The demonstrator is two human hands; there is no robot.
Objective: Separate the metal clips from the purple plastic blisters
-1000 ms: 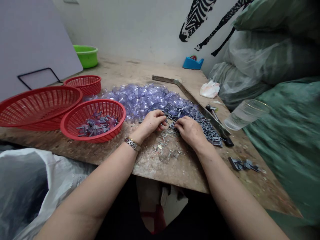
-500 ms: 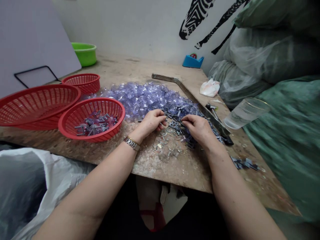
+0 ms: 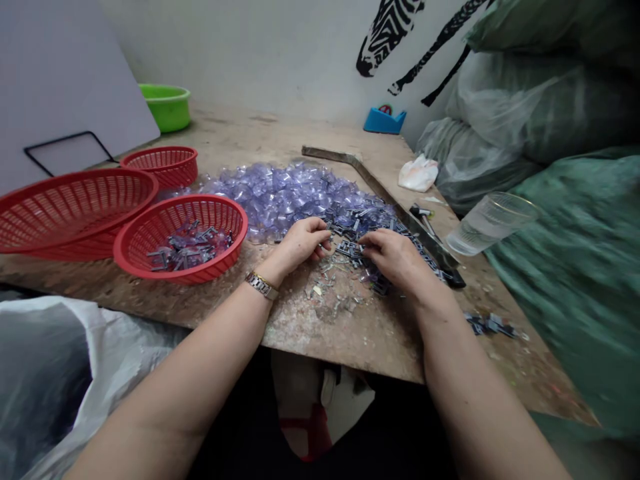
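Note:
My left hand [image 3: 305, 241] is closed, thumb against curled fingers, at the near edge of a heap of clear purplish plastic pieces [image 3: 280, 193]. Whatever lies between its fingertips is too small to make out. To its right, my right hand [image 3: 393, 259] is closed in a pinch over small dark grey plastic parts [image 3: 349, 251]. Its fingertips touch or nearly touch these parts, and what they grip is hidden. A red basket [image 3: 125, 259] to the left of my hands contains grey parts and clear pieces.
Two more red baskets, a large one [image 3: 75, 250] and a small one [image 3: 160, 177], stand at left. A bent metal bar [image 3: 373, 180] borders the heap. A glass [image 3: 487, 223], a hammer-like tool [image 3: 425, 217] and a blue tape dispenser [image 3: 384, 121] are at right. Green sacks [image 3: 575, 267] press against the table's right edge.
My right hand's fingers have curled slightly further over the grey parts. My left hand stays nearly in place, and the whole view has shifted a little.

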